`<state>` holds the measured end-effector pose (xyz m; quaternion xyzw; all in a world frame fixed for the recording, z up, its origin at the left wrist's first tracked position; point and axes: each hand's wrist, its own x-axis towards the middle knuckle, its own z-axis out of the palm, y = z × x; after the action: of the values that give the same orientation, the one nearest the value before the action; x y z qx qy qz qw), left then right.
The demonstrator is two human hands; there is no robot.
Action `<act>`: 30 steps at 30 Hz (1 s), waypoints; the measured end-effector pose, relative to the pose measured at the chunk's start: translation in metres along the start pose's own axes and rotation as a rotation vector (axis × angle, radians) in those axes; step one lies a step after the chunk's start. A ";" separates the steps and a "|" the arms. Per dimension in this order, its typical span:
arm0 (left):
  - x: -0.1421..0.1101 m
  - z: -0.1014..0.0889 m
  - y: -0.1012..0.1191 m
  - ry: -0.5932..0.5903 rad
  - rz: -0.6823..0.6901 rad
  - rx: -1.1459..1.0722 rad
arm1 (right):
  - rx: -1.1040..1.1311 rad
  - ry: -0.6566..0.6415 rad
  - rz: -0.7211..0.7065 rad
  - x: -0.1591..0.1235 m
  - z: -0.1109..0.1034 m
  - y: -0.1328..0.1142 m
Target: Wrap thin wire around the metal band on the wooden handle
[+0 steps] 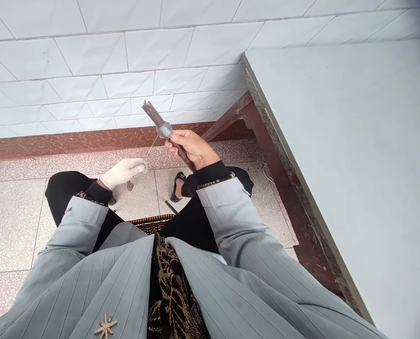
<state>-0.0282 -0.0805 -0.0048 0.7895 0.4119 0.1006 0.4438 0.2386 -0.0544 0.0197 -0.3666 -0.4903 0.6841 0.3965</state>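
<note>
- Room: tiled wall beyond both grips; speckled floor below them; white tabletop to their right.
- Right hand: bare, pinching the stick, which slants through the grip, at the wire winding.
- Left hand: gloved, fingers pressed together, apparently on the thin strand.
- Count: one stick, one winding, one strand, one glove.

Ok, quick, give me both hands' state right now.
Left hand: gloved, closed, apparently pinching the thin wire strand.
Right hand: closed around the wooden stick, thumb at the wire coil.
</note>
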 end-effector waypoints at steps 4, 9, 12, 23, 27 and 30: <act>0.001 0.002 0.001 -0.034 0.037 -0.012 | -0.048 0.181 0.043 0.010 0.003 0.006; 0.000 0.004 0.005 -0.093 0.013 0.010 | -0.566 0.290 0.131 0.021 -0.001 0.019; 0.001 0.007 0.005 -0.092 0.046 0.052 | -1.024 0.222 0.182 0.023 0.001 0.022; 0.001 0.001 -0.001 -0.034 0.066 0.158 | -1.171 -0.611 0.545 0.010 0.016 0.020; 0.000 -0.004 0.001 0.059 0.039 0.061 | -0.652 -0.796 0.386 0.002 0.003 0.002; 0.000 -0.002 0.000 0.106 0.020 -0.064 | -0.451 -0.512 0.150 -0.004 -0.004 -0.013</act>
<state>-0.0291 -0.0789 -0.0036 0.7724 0.4235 0.1598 0.4456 0.2467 -0.0536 0.0319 -0.2966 -0.6841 0.6557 0.1185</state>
